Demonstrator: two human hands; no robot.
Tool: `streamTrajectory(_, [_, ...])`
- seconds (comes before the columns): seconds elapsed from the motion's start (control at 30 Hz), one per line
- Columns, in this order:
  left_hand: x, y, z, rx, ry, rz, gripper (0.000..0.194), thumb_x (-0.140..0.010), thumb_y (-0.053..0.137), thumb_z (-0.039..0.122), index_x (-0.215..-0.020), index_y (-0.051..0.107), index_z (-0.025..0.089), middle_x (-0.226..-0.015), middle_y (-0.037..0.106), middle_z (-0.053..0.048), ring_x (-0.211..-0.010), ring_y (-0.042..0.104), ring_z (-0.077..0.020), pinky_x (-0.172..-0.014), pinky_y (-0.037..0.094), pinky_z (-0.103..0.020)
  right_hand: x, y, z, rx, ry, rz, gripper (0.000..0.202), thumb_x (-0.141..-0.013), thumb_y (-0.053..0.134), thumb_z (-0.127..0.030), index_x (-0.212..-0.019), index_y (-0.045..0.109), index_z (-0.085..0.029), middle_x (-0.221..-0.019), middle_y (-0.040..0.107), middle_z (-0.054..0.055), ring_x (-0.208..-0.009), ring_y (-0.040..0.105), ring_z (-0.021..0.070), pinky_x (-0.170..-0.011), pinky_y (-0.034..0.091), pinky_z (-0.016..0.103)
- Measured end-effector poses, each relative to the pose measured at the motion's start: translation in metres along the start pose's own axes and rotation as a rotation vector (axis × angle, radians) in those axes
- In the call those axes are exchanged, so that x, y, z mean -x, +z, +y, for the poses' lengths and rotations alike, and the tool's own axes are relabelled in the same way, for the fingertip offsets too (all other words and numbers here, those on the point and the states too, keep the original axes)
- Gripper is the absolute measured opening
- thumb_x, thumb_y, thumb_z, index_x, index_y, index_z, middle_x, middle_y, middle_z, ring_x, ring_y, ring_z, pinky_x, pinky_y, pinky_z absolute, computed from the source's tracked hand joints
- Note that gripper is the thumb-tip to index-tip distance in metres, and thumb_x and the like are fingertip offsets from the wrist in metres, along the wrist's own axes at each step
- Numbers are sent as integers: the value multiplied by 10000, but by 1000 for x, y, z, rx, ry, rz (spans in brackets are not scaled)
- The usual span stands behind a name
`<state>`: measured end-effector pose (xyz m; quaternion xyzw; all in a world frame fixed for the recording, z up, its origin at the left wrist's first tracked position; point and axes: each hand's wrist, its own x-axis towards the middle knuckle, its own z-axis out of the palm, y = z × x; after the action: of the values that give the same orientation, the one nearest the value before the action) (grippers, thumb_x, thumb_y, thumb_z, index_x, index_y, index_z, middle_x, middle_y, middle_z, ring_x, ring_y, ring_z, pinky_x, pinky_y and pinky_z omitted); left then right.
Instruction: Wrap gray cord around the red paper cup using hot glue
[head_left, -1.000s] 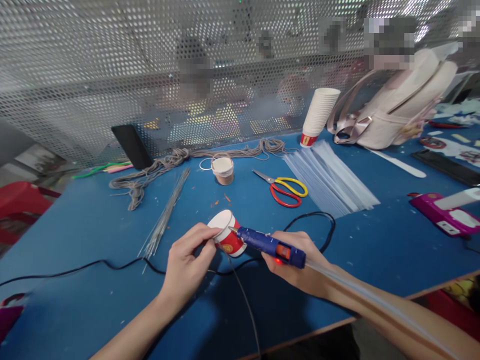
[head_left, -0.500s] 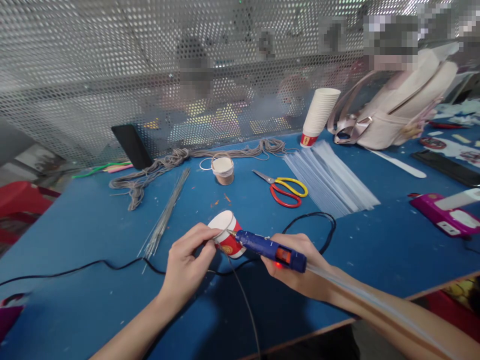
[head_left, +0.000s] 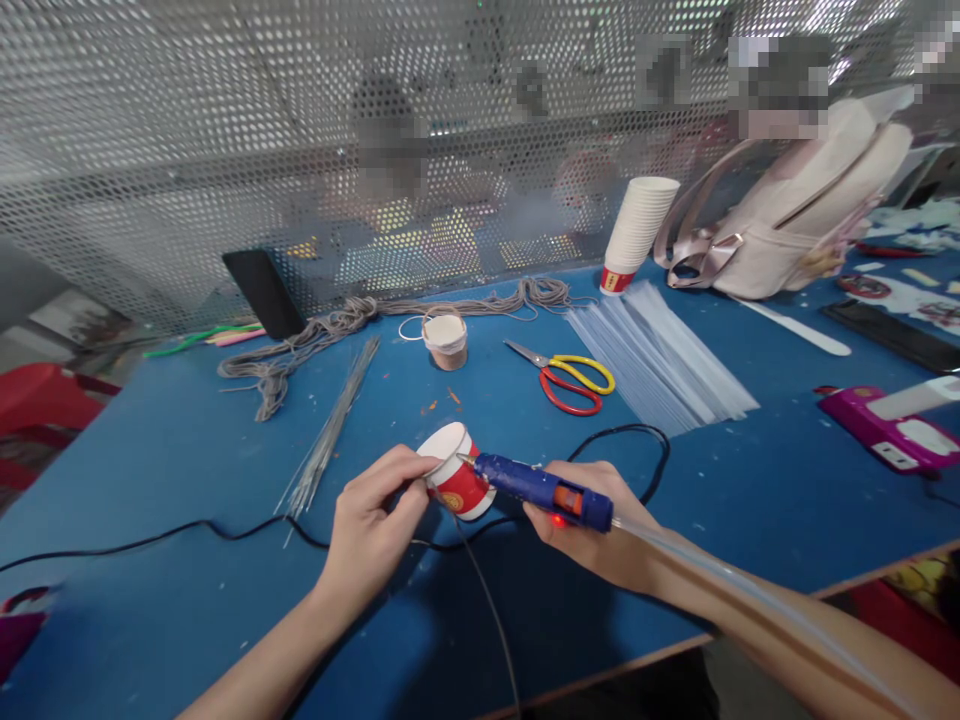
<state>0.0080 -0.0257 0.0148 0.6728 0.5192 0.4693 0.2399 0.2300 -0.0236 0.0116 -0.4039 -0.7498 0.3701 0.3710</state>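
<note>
My left hand (head_left: 381, 515) pinches the rim of a red and white paper cup (head_left: 466, 484), which is tilted with its mouth toward the upper left. A thin grey cord (head_left: 491, 600) runs down from the cup by my left fingertips. In my right hand (head_left: 592, 520) is a blue glue gun (head_left: 540, 487) with a red light glowing beneath it. The gun's metal nozzle is at the cup's rim, and a long clear glue stick (head_left: 720, 572) sticks out of its back over my right forearm.
Behind the cup are a string-wrapped cup (head_left: 446, 343), scissors (head_left: 574, 383), grey cord bundles (head_left: 330, 325) and wires (head_left: 334, 430). Clear sticks (head_left: 664, 360), stacked cups (head_left: 637, 230) and a bag (head_left: 787, 210) lie right. A black cable (head_left: 187, 524) crosses the table.
The glue gun has shifted slightly upward with my right hand, its nozzle still at the rim. The cup has turned slightly; my left hand keeps its hold.
</note>
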Motion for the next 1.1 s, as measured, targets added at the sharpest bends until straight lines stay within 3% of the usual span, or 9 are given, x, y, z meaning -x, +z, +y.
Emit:
streamTrajectory(0.77, [0, -1, 1, 34, -47, -29, 209, -767, 515, 156, -723, 718, 184, -649, 637, -8, -568, 585, -126, -527, 469, -229, -1, -3, 2, -62, 82, -12, 244, -754, 551, -180, -571, 391, -196, -519, 384, -70, -460, 316, 62, -451, 285, 194])
streamTrajectory(0.93, [-1, -2, 2, -2, -101, -29, 194, -770, 523, 200, -720, 709, 176, -663, 637, -14, -577, 578, -132, -527, 458, -239, -4, -7, 1, 25, 77, 50, 239, -758, 540, -187, -566, 399, -199, -513, 406, -65, -451, 342, 67, -462, 307, 198])
streamTrajectory(1.1, [0, 0, 2, -9, -80, -4, 168, -766, 541, 208, -729, 701, 173, -653, 626, -11, -569, 570, -131, -520, 452, -240, -8, -12, 15, 168, -42, 111, 48, -780, 561, -216, -757, 525, -194, -628, 523, -34, -518, 442, 94, -539, 375, 214])
